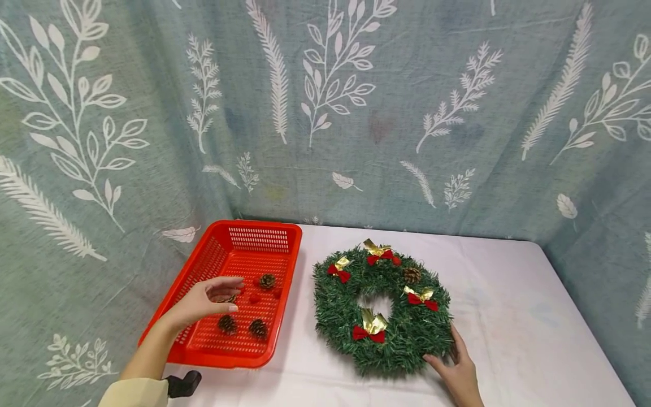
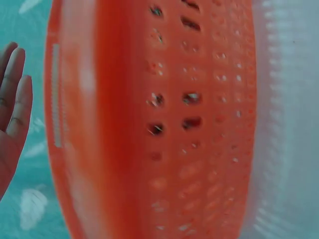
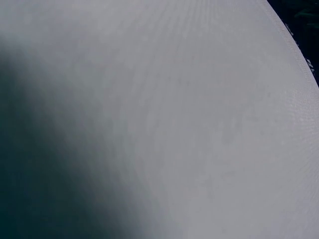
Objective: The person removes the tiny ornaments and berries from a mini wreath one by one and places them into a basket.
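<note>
My left hand (image 1: 205,302) hovers over the red plastic basket (image 1: 297,249), fingers slightly bent and nothing between them and the thumb. Below it in the basket lie several pine cones (image 1: 257,328) and small red pieces (image 1: 255,298). In the left wrist view the fingers (image 2: 19,104) show at the left edge, beside the basket's blurred perforated wall. A green wreath (image 1: 330,322) lies flat on the table, decorated with red bows, gold ribbons (image 1: 374,323) and a pine cone (image 1: 412,275). My right hand (image 1: 458,367) holds the wreath's lower right edge, thumb and fingers spread around it.
A white cloth covers the table (image 1: 508,316). Behind it and along both sides hangs a grey-green curtain (image 1: 376,124) with white leaf prints. The basket stands left of the wreath, a strip of cloth between them. A black strap piece (image 1: 184,384) sits at the left wrist.
</note>
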`<state>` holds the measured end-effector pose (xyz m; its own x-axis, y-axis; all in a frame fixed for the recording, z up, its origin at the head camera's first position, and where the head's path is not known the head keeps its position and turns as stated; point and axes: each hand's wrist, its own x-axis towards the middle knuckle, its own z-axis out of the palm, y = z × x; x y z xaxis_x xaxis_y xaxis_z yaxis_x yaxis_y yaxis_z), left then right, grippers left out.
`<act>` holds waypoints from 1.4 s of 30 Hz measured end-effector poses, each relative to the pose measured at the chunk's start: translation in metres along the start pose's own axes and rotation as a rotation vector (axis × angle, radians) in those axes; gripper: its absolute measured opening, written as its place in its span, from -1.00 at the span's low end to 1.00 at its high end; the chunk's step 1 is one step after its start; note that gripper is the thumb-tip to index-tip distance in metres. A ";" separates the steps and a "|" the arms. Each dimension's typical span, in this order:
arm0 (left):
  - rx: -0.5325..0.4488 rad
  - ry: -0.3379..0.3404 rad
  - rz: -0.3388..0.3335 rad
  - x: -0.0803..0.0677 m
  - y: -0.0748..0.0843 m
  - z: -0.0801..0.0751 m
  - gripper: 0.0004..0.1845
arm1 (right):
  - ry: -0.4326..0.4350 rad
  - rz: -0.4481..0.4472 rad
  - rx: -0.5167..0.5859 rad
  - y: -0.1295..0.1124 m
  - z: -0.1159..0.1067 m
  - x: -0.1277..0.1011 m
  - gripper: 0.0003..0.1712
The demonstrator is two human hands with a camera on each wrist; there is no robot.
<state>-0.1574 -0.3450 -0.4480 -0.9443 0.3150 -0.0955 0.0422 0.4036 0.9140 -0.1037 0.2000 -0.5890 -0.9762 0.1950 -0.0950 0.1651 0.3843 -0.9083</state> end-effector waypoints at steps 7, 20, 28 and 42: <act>0.054 -0.039 0.072 0.003 0.027 0.012 -0.37 | 0.012 -0.017 -0.017 0.001 0.001 0.000 0.20; 0.136 -0.019 0.202 0.021 0.071 0.040 -0.35 | 0.005 -0.006 -0.010 0.001 0.003 -0.001 0.22; 0.058 -0.030 0.218 0.039 0.075 0.066 -0.36 | -0.003 -0.005 -0.034 0.000 0.000 0.000 0.23; -0.021 -0.003 0.206 0.079 0.083 0.106 -0.33 | -0.012 0.011 -0.002 0.003 0.002 0.001 0.21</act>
<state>-0.1938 -0.1950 -0.4213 -0.9154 0.3917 0.0926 0.2269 0.3123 0.9225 -0.1049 0.1998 -0.5930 -0.9760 0.1881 -0.1099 0.1761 0.3844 -0.9062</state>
